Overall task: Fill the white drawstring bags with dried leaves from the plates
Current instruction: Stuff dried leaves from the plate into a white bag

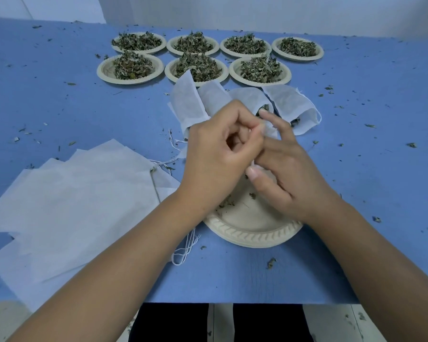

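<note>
left hand (215, 154) pinches white bag (269, 130) | right hand (289, 174) grips same bag | above plate (252, 235)

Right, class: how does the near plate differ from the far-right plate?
The near plate holds only leaf crumbs; the far-right plate carries a full heap. The near plate is partly hidden by the left hand and right hand; the far-right plate is unobstructed. Both are round and cream.
</note>
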Demonstrator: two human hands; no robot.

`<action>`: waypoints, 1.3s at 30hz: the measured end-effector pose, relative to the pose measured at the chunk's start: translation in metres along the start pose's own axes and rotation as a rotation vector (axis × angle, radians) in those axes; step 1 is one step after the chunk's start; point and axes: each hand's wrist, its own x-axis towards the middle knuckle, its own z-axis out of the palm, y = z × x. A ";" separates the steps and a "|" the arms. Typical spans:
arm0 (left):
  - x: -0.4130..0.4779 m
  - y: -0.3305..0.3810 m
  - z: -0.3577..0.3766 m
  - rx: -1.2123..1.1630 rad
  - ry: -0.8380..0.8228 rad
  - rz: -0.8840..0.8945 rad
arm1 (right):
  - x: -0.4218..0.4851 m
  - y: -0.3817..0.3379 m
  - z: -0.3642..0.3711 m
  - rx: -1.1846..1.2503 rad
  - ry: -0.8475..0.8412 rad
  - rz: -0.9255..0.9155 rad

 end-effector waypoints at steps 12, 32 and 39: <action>0.013 -0.001 -0.007 -0.065 0.292 -0.125 | 0.001 -0.002 -0.022 0.549 -0.502 0.663; 0.014 -0.003 -0.007 -0.075 0.286 -0.122 | 0.007 -0.012 0.005 0.123 -0.418 0.508; 0.012 -0.003 -0.006 -0.061 0.271 -0.114 | 0.017 -0.028 0.017 0.233 -0.406 0.424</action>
